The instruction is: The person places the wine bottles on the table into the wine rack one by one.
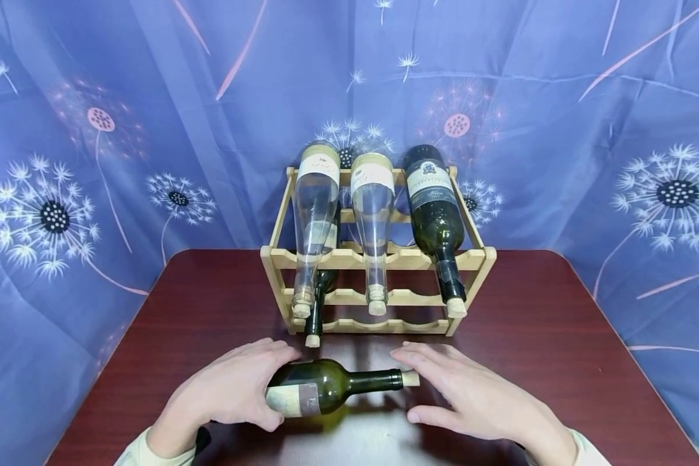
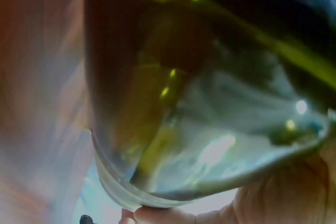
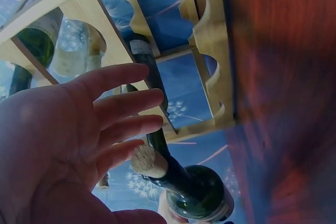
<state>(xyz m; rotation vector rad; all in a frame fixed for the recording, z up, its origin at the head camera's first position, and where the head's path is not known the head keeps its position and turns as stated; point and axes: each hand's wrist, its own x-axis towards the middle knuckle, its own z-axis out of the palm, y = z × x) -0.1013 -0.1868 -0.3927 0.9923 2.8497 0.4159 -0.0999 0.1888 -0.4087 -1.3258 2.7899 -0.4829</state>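
Observation:
My left hand (image 1: 233, 382) grips the base end of a dark green wine bottle (image 1: 329, 387), thumb on the near side and fingers over the far side. The bottle lies sideways, its cork (image 1: 410, 378) pointing right; whether it touches the table I cannot tell. In the left wrist view the bottle's green glass (image 2: 210, 103) fills most of the picture. Just right of the cork is my right hand (image 1: 472, 395), fingers extended and thumb spread, holding nothing. The right wrist view has the corked neck (image 3: 173, 174) just beyond those fingers.
Behind the hands stands a wooden wine rack (image 1: 378, 260). Its top tier bears two clear bottles (image 1: 317, 200) and a dark bottle (image 1: 437, 217), necks toward me. Another dark bottle (image 1: 316, 317) lies lower at the left. The reddish table (image 1: 559, 323) ends at a blue curtain (image 1: 210, 129).

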